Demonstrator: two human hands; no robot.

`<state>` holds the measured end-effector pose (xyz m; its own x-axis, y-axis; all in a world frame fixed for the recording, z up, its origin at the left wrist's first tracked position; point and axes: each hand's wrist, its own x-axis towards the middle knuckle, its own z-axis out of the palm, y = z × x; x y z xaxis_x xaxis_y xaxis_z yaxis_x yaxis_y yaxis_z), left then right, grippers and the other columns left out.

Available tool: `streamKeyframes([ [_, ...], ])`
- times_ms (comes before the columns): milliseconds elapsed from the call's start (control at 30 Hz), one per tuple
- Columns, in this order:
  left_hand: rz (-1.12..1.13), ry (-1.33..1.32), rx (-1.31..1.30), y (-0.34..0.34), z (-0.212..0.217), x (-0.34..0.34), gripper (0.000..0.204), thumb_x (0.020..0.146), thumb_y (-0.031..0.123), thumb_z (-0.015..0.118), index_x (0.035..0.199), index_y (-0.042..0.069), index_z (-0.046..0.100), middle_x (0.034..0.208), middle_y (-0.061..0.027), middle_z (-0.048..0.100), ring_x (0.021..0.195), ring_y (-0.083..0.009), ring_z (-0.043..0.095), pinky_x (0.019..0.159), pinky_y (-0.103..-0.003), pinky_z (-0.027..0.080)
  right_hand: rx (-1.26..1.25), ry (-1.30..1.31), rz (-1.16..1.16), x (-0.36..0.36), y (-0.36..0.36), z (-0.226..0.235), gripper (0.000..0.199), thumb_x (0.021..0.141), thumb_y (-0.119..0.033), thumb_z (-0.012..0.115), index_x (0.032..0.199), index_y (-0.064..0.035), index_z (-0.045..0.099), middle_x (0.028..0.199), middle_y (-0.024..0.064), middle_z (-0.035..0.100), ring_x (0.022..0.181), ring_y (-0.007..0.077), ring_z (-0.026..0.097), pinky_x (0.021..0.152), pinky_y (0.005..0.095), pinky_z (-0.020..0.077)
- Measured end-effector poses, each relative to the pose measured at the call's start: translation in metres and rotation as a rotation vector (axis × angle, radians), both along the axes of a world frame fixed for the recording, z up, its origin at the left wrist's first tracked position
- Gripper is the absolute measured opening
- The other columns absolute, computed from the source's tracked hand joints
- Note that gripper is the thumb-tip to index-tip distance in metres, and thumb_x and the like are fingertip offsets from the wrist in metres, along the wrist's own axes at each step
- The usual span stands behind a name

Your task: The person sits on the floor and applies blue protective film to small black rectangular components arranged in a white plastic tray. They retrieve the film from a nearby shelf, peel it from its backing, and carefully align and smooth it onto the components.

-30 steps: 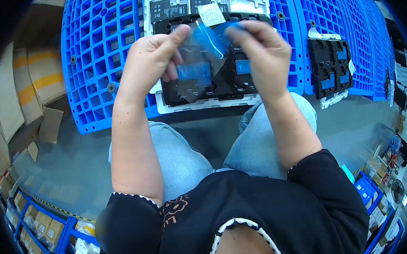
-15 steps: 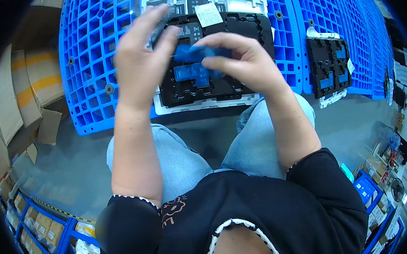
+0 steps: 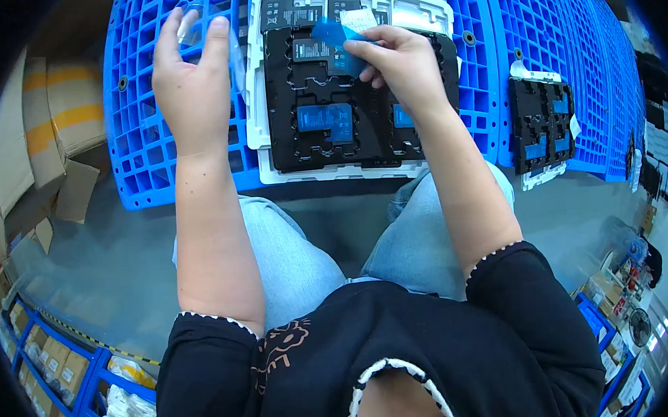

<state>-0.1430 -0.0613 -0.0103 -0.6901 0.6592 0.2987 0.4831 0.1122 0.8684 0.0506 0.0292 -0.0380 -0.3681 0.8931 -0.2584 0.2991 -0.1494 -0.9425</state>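
Observation:
My right hand (image 3: 406, 70) pinches a translucent blue film (image 3: 331, 33) over the far part of a black tray (image 3: 288, 146). Beneath the film lies a dark flat battery (image 3: 310, 50) in its recess. Nearer me in the tray sits a battery covered in blue film (image 3: 325, 119); part of another blue-covered one (image 3: 403, 118) shows below my right wrist. My left hand (image 3: 193, 95) is raised left of the tray, thumb and finger spread. A clear plastic film (image 3: 193, 24) shows at its fingertips; whether it clings to them I cannot tell.
The black tray rests on white trays (image 3: 259, 129) holding more dark batteries (image 3: 290, 12), with a paper slip (image 3: 357, 20) behind. All stand on a blue plastic pallet (image 3: 142, 136). Another black tray (image 3: 523, 113) lies to the right. Cardboard boxes (image 3: 75, 94) stand at the left.
My left hand has moved left, away from the tray, and its fingers have spread. My right hand has shifted slightly right and farther up, now with blue film spread from its fingers.

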Motion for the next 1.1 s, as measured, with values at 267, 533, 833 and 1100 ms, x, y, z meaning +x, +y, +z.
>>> streamKeyframes([
  [267, 0.01, -0.04, 0.014, 0.008, 0.011, 0.008, 0.047, 0.083, 0.03, 0.065, 0.12, 0.002, 0.055, 0.114, -0.0152, 0.059, 0.106, -0.0205, 0.056, 0.089, -0.029, 0.044, 0.216, -0.397, 0.094, -0.036, 0.026, -0.047, 0.028, 0.069, -0.026, 0.073, 0.079, 0.0001, 0.068, 0.072, 0.0158, 0.065, 0.071, 0.0235, 0.063, 0.068, 0.0331, 0.0488],
  [533, 0.041, 0.036, -0.014, 0.012, -0.004, 0.003, 0.051, 0.083, 0.035, 0.064, 0.122, 0.003, 0.053, 0.116, -0.017, 0.057, 0.107, -0.0247, 0.056, 0.093, -0.034, 0.042, 0.166, -0.479, 0.236, -0.039, 0.034, -0.045, 0.033, 0.069, -0.028, 0.073, 0.085, 0.0007, 0.069, 0.074, 0.0166, 0.065, 0.07, 0.0242, 0.063, 0.069, 0.0331, 0.0487],
  [833, 0.01, -0.068, -0.065, 0.018, -0.003, 0.007, 0.051, 0.084, 0.033, 0.064, 0.122, 0.002, 0.052, 0.116, -0.0165, 0.057, 0.104, -0.022, 0.058, 0.087, -0.03, 0.046, 0.133, -0.516, 0.262, -0.037, 0.034, -0.047, 0.032, 0.07, -0.03, 0.073, 0.086, -0.0019, 0.069, 0.075, 0.0157, 0.065, 0.072, 0.0244, 0.063, 0.07, 0.0335, 0.0486],
  [1100, 0.011, -0.043, -0.054, 0.018, -0.007, 0.008, 0.052, 0.083, 0.033, 0.064, 0.122, 0.002, 0.052, 0.115, -0.0169, 0.057, 0.106, -0.0233, 0.057, 0.089, -0.031, 0.045, 0.184, -0.567, 0.273, -0.04, 0.03, -0.041, 0.03, 0.07, -0.031, 0.071, 0.085, -0.0043, 0.069, 0.078, 0.0158, 0.066, 0.074, 0.0266, 0.064, 0.072, 0.035, 0.0488],
])
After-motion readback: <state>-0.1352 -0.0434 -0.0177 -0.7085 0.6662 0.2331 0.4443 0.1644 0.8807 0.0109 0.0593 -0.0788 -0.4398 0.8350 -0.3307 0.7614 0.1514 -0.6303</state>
